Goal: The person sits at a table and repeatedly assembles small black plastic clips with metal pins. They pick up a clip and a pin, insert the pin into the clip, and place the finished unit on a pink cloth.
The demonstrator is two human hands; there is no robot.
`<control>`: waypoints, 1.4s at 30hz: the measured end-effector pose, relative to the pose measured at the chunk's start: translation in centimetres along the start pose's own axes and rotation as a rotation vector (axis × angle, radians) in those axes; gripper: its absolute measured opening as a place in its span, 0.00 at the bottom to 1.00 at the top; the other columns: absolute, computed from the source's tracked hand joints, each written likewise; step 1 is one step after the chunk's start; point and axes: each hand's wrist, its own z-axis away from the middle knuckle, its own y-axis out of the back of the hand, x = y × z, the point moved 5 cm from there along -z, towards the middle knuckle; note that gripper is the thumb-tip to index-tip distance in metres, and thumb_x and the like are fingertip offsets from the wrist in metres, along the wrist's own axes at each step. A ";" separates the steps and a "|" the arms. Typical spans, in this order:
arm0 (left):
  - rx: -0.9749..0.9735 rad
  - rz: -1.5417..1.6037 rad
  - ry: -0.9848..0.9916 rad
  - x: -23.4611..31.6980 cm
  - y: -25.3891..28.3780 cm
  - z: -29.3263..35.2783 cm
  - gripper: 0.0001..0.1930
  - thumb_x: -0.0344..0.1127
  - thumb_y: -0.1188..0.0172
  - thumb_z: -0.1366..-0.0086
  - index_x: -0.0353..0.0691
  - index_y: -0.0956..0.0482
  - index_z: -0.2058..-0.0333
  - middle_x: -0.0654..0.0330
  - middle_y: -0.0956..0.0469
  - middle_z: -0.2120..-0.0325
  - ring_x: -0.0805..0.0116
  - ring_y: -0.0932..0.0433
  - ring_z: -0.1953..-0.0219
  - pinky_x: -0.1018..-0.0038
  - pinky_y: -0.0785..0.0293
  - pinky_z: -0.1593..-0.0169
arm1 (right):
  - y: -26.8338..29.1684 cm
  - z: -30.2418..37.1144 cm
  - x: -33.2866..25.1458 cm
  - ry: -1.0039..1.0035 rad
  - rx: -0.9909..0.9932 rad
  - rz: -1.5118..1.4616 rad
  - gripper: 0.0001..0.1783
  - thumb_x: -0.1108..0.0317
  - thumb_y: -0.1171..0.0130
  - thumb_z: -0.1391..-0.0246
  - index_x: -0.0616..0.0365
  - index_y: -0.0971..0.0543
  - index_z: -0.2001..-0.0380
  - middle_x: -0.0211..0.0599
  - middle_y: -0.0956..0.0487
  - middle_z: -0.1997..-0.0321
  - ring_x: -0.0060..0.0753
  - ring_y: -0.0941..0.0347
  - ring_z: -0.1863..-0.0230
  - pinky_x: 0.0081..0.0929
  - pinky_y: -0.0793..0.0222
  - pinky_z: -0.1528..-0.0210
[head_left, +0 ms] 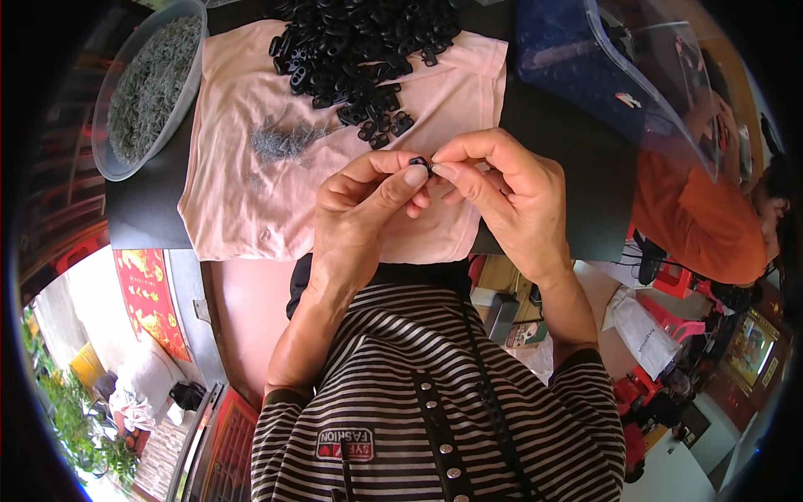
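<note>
Above the cloth's near part, my left hand pinches a small black plastic cord-lock piece between thumb and forefinger. My right hand meets it from the right, thumb and forefinger pressed together at the piece's edge. What those right fingertips hold is too small to make out. Just beyond my hands, several loose black cord-lock pieces trail off a large heap of the same kind. To the left of them lies a little pile of fine grey metal springs on the pink cloth.
A clear plastic tub full of grey springs stands at the far left of the black table. A blue container with a clear rim is at the far right. Beside it sits another person in an orange sleeve.
</note>
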 end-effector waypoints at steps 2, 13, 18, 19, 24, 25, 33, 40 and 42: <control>-0.008 0.004 -0.002 -0.1 -0.1 -0.1 0.09 0.30 0.42 0.39 0.31 0.23 0.62 0.60 0.22 0.71 0.78 0.27 0.72 0.83 0.30 0.65 | 0.1 0.0 0.1 0.000 0.000 -0.008 0.05 0.79 0.44 0.48 0.64 0.24 0.66 0.33 0.21 0.71 0.18 0.26 0.74 0.15 0.29 0.72; -0.039 0.037 0.003 -0.6 -0.1 -0.6 0.08 0.30 0.42 0.38 0.32 0.24 0.63 0.62 0.23 0.72 0.78 0.28 0.72 0.82 0.31 0.66 | 0.9 -1.0 0.5 -0.103 -0.112 -0.036 0.06 0.76 0.43 0.48 0.64 0.22 0.66 0.34 0.20 0.70 0.18 0.25 0.73 0.14 0.29 0.73; -0.063 0.097 0.002 -0.6 -0.1 -0.9 0.07 0.29 0.41 0.39 0.33 0.25 0.64 0.63 0.24 0.72 0.79 0.27 0.72 0.83 0.31 0.67 | 2.0 -4.7 0.8 -0.033 -0.032 0.165 0.07 0.72 0.42 0.49 0.59 0.21 0.65 0.33 0.21 0.70 0.22 0.25 0.74 0.19 0.32 0.75; -0.070 0.086 0.005 -0.6 -0.1 -0.9 0.07 0.29 0.41 0.39 0.33 0.25 0.64 0.63 0.24 0.72 0.79 0.27 0.72 0.83 0.31 0.67 | 2.0 -6.0 0.9 0.091 0.015 0.275 0.07 0.72 0.41 0.50 0.59 0.22 0.65 0.34 0.21 0.71 0.25 0.25 0.74 0.20 0.32 0.74; -0.100 0.064 0.019 -0.9 0.0 -0.9 0.07 0.28 0.41 0.40 0.33 0.25 0.63 0.64 0.24 0.71 0.80 0.27 0.73 0.83 0.30 0.67 | 0.8 -8.7 2.2 0.233 0.112 0.544 0.09 0.68 0.38 0.55 0.57 0.23 0.69 0.35 0.25 0.74 0.37 0.26 0.73 0.30 0.32 0.72; -0.096 0.065 0.021 -0.9 0.0 -0.9 0.07 0.28 0.41 0.40 0.33 0.25 0.63 0.64 0.24 0.71 0.80 0.27 0.73 0.83 0.30 0.67 | 0.7 -9.0 2.4 0.226 0.113 0.577 0.10 0.67 0.38 0.55 0.57 0.24 0.68 0.35 0.25 0.74 0.37 0.26 0.73 0.31 0.32 0.72; -0.122 0.096 0.035 -0.8 -0.1 -0.9 0.07 0.27 0.41 0.40 0.32 0.25 0.63 0.63 0.24 0.70 0.80 0.27 0.72 0.84 0.30 0.66 | 0.0 -9.5 2.9 0.219 0.135 0.680 0.13 0.64 0.35 0.57 0.56 0.24 0.68 0.35 0.25 0.74 0.36 0.27 0.75 0.32 0.32 0.73; -0.143 0.101 0.032 -0.7 -0.1 -1.0 0.07 0.27 0.42 0.40 0.32 0.25 0.63 0.63 0.25 0.71 0.79 0.27 0.72 0.84 0.30 0.67 | -0.7 -9.7 2.7 0.265 0.136 0.708 0.14 0.63 0.36 0.57 0.61 0.25 0.70 0.40 0.23 0.73 0.43 0.25 0.73 0.35 0.32 0.72; -0.133 0.093 0.024 -0.9 0.0 -0.9 0.07 0.27 0.42 0.40 0.33 0.25 0.63 0.64 0.25 0.71 0.79 0.27 0.72 0.84 0.30 0.67 | -0.9 -9.7 2.9 0.222 0.137 0.678 0.13 0.64 0.36 0.56 0.62 0.26 0.71 0.43 0.23 0.72 0.46 0.25 0.72 0.37 0.32 0.71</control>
